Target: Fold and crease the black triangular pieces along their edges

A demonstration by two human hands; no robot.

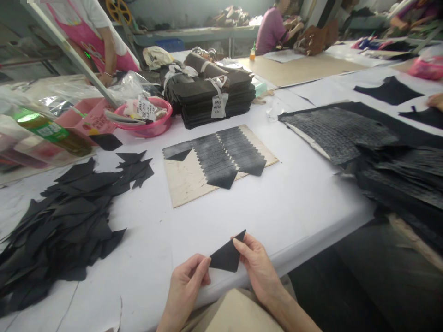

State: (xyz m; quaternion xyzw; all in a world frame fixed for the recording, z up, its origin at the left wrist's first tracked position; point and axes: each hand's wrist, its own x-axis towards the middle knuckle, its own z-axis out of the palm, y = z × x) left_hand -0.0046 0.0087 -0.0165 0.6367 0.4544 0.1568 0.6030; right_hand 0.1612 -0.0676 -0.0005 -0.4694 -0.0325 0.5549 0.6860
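Observation:
Between my two hands, near the table's front edge, is a black triangular leather-like piece (226, 256). My left hand (190, 279) pinches its left corner. The thumb of my right hand (258, 263) lies over its upper right part, with the fingers behind. Beyond them lies a beige board (183, 189) bearing overlapping rows of similar dark pieces (216, 161); a short row is at its left. A large loose heap of black pieces (69, 212) spreads over the table to the left, with a smaller cluster (134, 166) beside it.
Tied stacks of dark material (214, 92) stand behind the board, beside a pink basin (162, 120) and a bottle (51, 131). Dark textured sheets (346, 129) and a dark pile (398, 180) lie at right. Another person's hand (436, 101) shows at the right edge; other people work farther back.

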